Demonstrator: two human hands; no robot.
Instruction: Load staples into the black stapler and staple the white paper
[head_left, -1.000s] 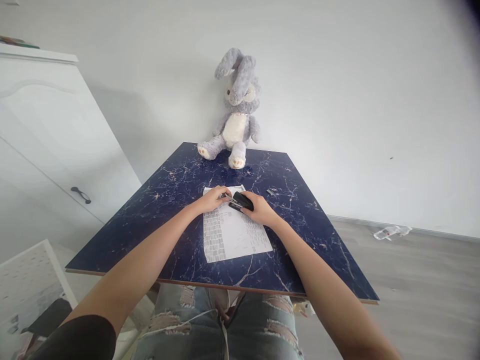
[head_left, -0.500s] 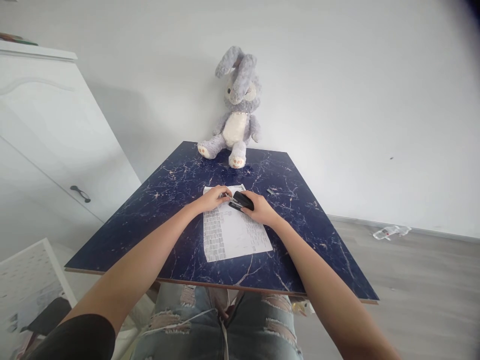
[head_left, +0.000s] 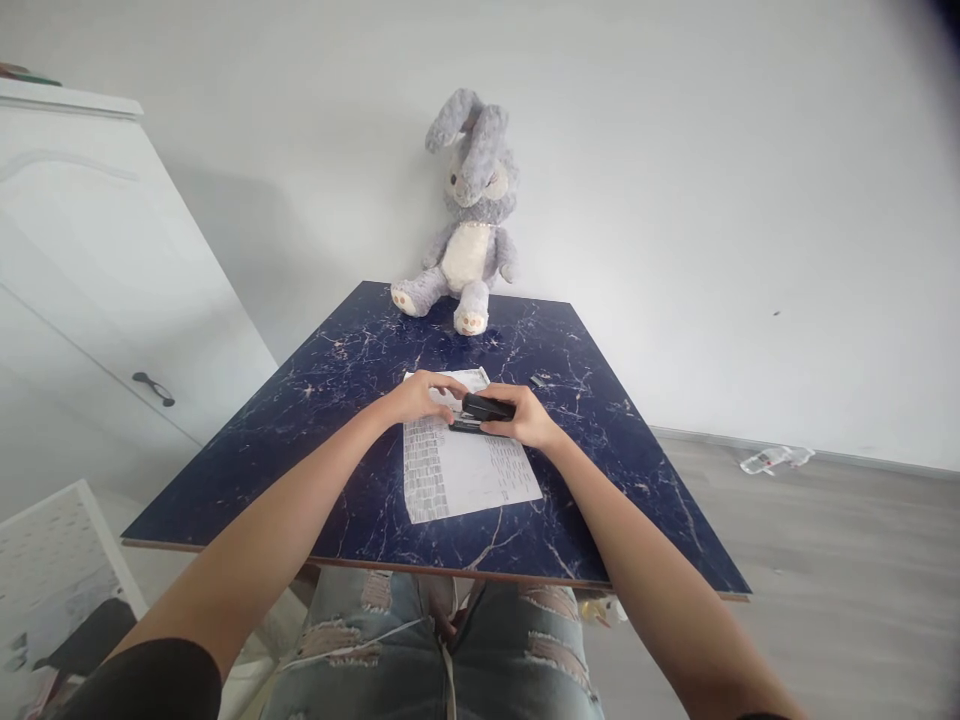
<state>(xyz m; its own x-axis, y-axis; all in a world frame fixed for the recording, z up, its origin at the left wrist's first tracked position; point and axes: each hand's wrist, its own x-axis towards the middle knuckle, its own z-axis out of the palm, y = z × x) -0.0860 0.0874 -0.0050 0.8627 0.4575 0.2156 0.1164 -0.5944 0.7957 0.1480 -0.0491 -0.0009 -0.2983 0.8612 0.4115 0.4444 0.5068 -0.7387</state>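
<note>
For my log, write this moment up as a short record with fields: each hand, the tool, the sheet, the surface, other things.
left hand: rests on the far end of the printed sheet, fingertips at the front of the stapler
right hand: grips the stapler from its right side
stapler: black, over the sheet's far part
table: dark blue, marbled
other: plush rabbit at the far edge; small grey strip right of the hands; white cabinet at left

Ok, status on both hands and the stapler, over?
Right hand grips black stapler over far end of paper. Left hand rests on paper beside stapler's nose. Small grey piece and plush rabbit farther back, apart from both.
</note>
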